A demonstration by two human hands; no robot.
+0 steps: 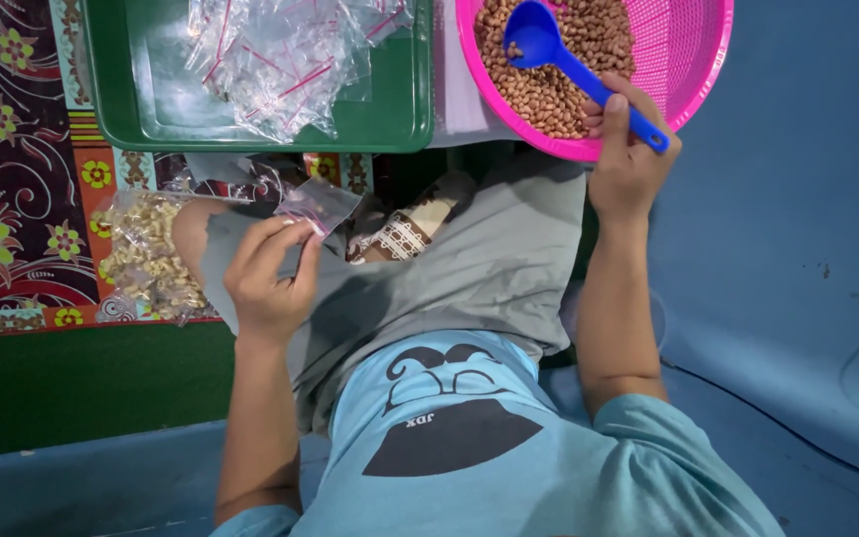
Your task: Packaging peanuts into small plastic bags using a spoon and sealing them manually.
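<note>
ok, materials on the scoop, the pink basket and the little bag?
Blue scoop: looks like moulded plastic, smooth with a slight sheen. Pink basket: likely plastic too, fine mesh wall, solid rim. Small bag in the left hand: thin clear plastic film, crinkled and see-through.

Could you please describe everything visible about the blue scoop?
The blue scoop looks like smooth moulded plastic, with a round, deep bowl and a long straight handle. Its bowl rests among brown peanuts inside the pink mesh basket, open side up and seemingly empty. The handle slants down to the right over the basket's rim, where the right hand grips its end, fingers wrapped around it.
</note>
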